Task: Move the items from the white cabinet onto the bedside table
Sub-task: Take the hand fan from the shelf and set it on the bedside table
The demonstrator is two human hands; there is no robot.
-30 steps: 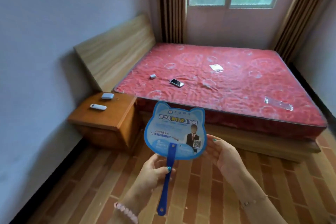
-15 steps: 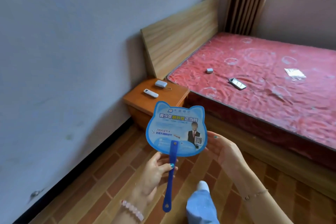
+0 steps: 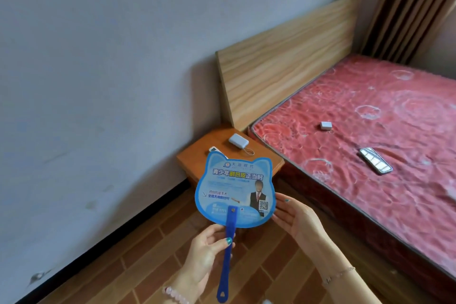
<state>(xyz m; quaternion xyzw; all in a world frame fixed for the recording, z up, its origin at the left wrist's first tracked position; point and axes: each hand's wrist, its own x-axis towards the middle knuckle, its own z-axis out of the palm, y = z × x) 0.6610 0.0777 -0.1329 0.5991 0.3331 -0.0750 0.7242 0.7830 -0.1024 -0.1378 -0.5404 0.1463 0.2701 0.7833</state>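
Note:
A blue cat-shaped hand fan point(image 3: 234, 187) with printed text stands upright in front of me. My left hand point(image 3: 206, 254) pinches its blue handle between thumb and fingers. My right hand point(image 3: 299, 217) is open, its fingertips touching the fan's right edge. Behind the fan sits the low wooden bedside table point(image 3: 197, 158), set between the wall and the bed. On the table lie a white power bank point(image 3: 238, 50) with a cord loop and a small white remote point(image 3: 215, 149), partly hidden by the fan. The white cabinet is out of view.
A bed with a red patterned mattress point(image 3: 370, 143) fills the right side, with a phone point(image 3: 375, 162) and a small white box point(image 3: 326, 125) on it. A wooden headboard point(image 3: 283, 61) leans on the grey wall. Brown curtains hang at the far right. The floor is brick-patterned.
The view has swung left and closer, so the bedside table now sits just behind the fan. Both hands keep the same hold on the fan.

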